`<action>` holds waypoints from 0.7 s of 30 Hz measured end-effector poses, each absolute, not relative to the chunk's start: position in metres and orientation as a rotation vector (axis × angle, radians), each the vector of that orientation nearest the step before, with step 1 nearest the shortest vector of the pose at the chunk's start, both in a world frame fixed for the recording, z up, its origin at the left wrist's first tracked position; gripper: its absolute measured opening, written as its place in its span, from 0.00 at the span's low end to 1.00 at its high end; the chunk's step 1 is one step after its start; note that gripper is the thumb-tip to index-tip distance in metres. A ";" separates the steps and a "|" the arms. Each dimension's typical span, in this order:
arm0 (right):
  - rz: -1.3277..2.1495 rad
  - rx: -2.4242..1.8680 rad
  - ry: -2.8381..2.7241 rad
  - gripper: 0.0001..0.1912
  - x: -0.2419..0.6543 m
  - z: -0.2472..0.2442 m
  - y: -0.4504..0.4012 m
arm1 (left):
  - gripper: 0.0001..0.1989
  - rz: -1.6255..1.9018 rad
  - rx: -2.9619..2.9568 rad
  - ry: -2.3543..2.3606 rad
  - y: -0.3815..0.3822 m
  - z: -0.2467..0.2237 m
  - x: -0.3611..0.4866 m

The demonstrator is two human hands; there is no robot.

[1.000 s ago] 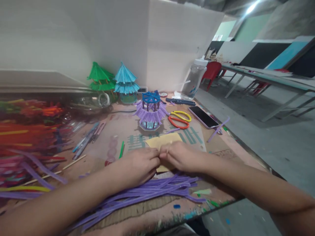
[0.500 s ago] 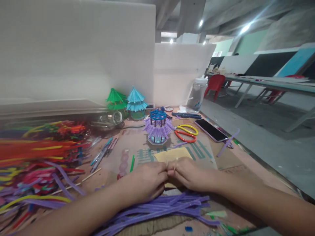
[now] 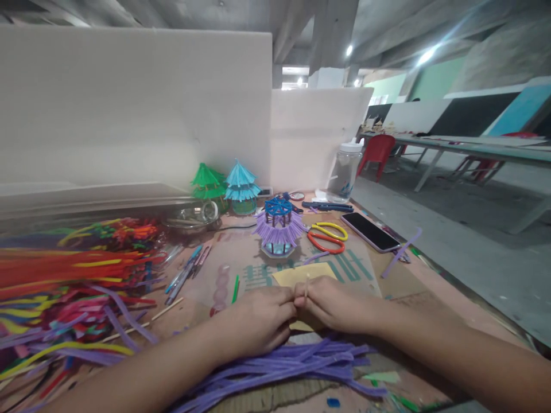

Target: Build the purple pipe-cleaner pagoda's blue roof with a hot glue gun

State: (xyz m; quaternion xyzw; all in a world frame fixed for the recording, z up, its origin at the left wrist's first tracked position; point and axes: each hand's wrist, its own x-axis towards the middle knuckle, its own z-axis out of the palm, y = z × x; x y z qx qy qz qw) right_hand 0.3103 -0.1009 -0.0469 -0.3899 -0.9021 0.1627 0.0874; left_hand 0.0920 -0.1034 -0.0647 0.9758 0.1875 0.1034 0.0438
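Note:
My left hand [image 3: 267,316] and my right hand [image 3: 323,299] meet fingertip to fingertip above a yellow paper sheet [image 3: 321,271]. A thin pale wooden stick [image 3: 307,282] pokes up from between the closed fingers of my right hand. Those of my left hand are pinched too, but whatever they hold is hidden. Just below both hands lies a bundle of purple pipe cleaners [image 3: 293,367]. Beyond the paper stands a small pavilion model [image 3: 279,229] with a purple fringed roof and a blue top frame.
Green [image 3: 209,183] and light-blue [image 3: 242,186] pavilion models stand at the back. Scissors [image 3: 327,244], a phone [image 3: 371,231] and a water bottle [image 3: 344,172] are to the right. Pens [image 3: 185,272] and colourful pipe cleaners [image 3: 77,264] fill the left side.
The whole view has shifted slightly, with the table things appearing a little lower and further right. My hands stay together; the stick shows more upright and sharper.

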 end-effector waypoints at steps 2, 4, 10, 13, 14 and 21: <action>0.411 -1.253 -2.651 0.19 0.310 -0.049 -0.100 | 0.09 0.320 2.975 0.569 -0.104 -0.064 0.092; 0.345 -1.314 -2.620 0.19 0.310 -0.052 -0.100 | 0.08 0.318 2.971 0.580 -0.104 -0.064 0.092; 0.463 -1.290 -2.594 0.20 0.310 -0.057 -0.097 | 0.08 0.292 2.956 0.610 -0.104 -0.062 0.092; 0.457 -1.255 -2.621 0.19 0.311 -0.055 -0.096 | 0.08 0.265 2.967 0.623 -0.104 -0.061 0.092; 0.498 -1.208 -2.640 0.18 0.310 -0.055 -0.097 | 0.07 0.253 2.968 0.629 -0.104 -0.061 0.093; 0.497 -1.253 -2.649 0.18 0.307 -0.049 -0.101 | 0.08 0.287 2.950 0.603 -0.103 -0.063 0.091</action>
